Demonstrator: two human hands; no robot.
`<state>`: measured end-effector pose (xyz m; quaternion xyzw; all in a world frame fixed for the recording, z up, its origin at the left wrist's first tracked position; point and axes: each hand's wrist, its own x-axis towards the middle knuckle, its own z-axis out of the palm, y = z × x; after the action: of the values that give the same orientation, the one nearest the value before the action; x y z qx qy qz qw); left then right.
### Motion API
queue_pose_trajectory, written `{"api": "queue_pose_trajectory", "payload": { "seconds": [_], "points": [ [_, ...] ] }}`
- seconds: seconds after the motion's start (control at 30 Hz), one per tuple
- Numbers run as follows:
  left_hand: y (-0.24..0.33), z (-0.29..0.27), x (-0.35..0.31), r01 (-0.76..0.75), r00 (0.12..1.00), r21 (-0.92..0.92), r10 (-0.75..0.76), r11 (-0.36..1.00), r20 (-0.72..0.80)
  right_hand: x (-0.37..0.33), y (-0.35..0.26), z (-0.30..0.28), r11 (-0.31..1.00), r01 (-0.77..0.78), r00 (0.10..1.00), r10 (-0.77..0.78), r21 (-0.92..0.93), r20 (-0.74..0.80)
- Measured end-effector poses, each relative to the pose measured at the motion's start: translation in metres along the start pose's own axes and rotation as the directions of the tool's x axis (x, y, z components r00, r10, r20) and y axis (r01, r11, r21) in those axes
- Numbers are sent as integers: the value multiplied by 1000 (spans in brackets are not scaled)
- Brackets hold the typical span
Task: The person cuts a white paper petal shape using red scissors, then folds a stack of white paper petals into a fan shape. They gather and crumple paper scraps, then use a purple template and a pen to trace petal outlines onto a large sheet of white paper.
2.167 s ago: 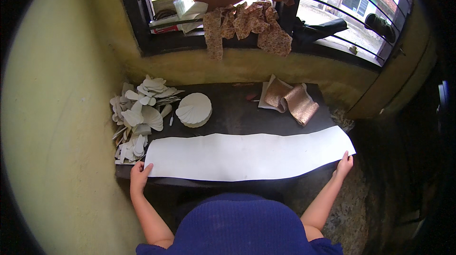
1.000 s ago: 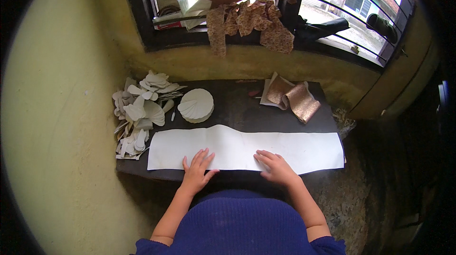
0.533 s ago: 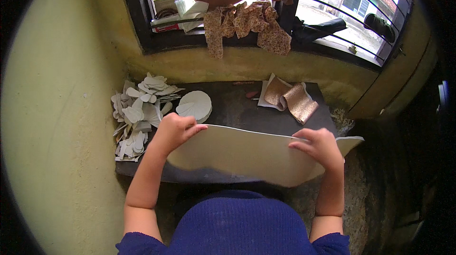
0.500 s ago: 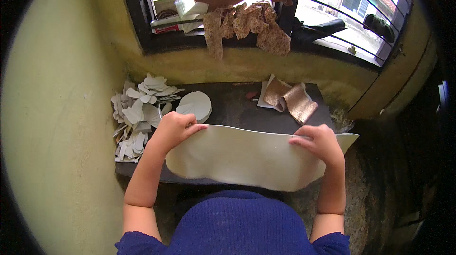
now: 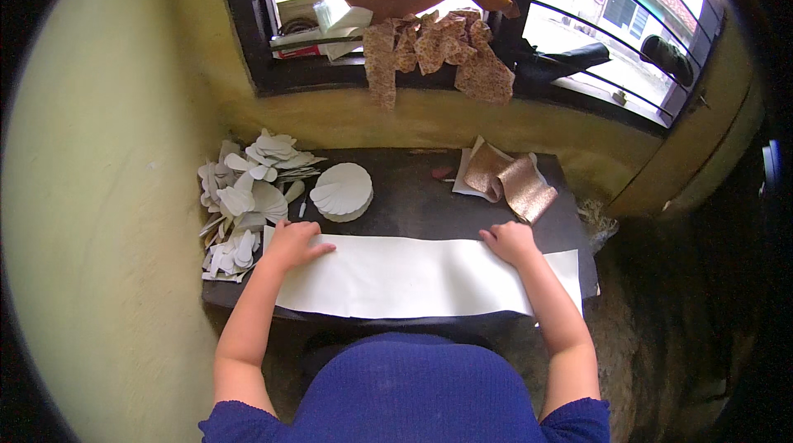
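A long white sheet point(image 5: 413, 276) lies flat across the front of the dark table point(image 5: 413, 203). My left hand point(image 5: 293, 242) rests on its far left edge, fingers bent over the rim. My right hand point(image 5: 510, 241) presses the far edge toward the right end. Both hands grip or press the sheet along its far side. The sheet's near edge hangs slightly over the table front, above my blue top.
A heap of white cut-out shapes point(image 5: 244, 199) fills the table's left end, beside a round stack of scalloped white pieces point(image 5: 342, 192). Shiny copper-coloured pieces point(image 5: 508, 181) lie at the back right. A barred window point(image 5: 496, 14) with brown patterned scraps point(image 5: 434, 51) draped on its sill stands behind.
The sheet was lifted off the table in both hands half a second ago. It now lies flat again, with both hands on its far edge.
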<state>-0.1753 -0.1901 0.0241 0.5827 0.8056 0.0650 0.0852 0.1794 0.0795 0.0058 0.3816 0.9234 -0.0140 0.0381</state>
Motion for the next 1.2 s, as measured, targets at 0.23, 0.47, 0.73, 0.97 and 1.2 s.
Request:
{"api": "queue_pose_trajectory", "payload": {
  "seconds": [0.23,0.47,0.73,0.97,1.2],
  "points": [
    [7,84,-34,12,983,-9,-14,1000,-185,8,-12,33,999,30,995,-26,38,-94],
    [49,85,-34,97,991,-142,-109,985,-80,-12,8,-11,953,3,953,89,303,-291],
    [45,95,-41,114,975,-116,-133,987,-179,-158,26,-61,221,208,975,35,953,-221],
    [51,92,-34,124,976,-120,-142,985,-164,-171,-41,40,318,-337,941,129,886,312],
    [52,87,-36,137,972,-160,-164,977,-168,-137,-30,59,-751,501,806,586,430,84]
  ]
}}
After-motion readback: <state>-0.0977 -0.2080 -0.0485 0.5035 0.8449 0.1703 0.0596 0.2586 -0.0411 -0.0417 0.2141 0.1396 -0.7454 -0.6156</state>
